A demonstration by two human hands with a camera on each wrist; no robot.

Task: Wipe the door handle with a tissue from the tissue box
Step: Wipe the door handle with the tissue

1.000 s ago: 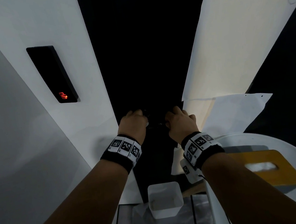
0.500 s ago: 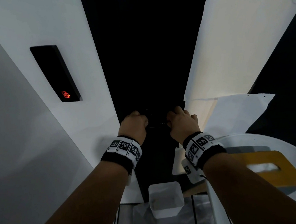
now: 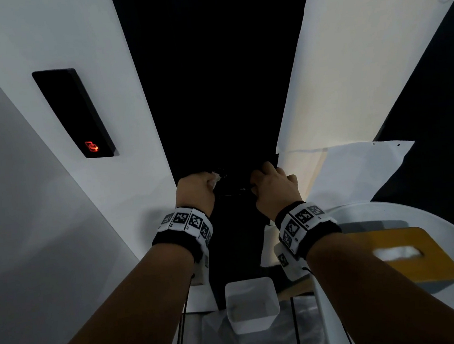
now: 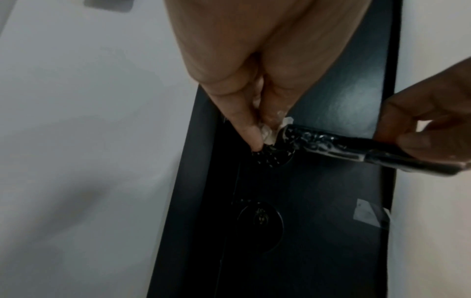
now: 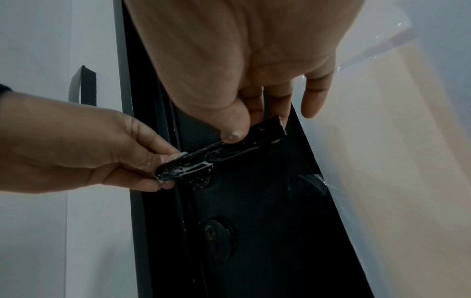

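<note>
The black lever door handle point(image 4: 339, 148) point(image 5: 219, 151) sticks out from the dark door point(image 3: 223, 89), streaked with white smears. My left hand point(image 3: 194, 189) point(image 4: 257, 129) pinches a small wad of white tissue point(image 4: 270, 132) point(image 3: 215, 179) against the handle's pivot end beside the round rose. My right hand point(image 3: 273, 186) point(image 5: 244, 129) grips the handle's free end between thumb and fingers. The yellow-topped tissue box point(image 3: 405, 254) sits on a white round table at my lower right, a tissue showing in its slot.
A keyhole cylinder point(image 5: 216, 240) sits below the handle. A black card reader point(image 3: 74, 114) with a red light hangs on the white wall at left. Pale sheeting point(image 3: 348, 63) covers the door at right. A small white container point(image 3: 251, 304) stands below my wrists.
My left hand has shifted slightly left along the handle towards its pivot end, and a bit of tissue now shows at its fingertips. The right hand keeps its grip.
</note>
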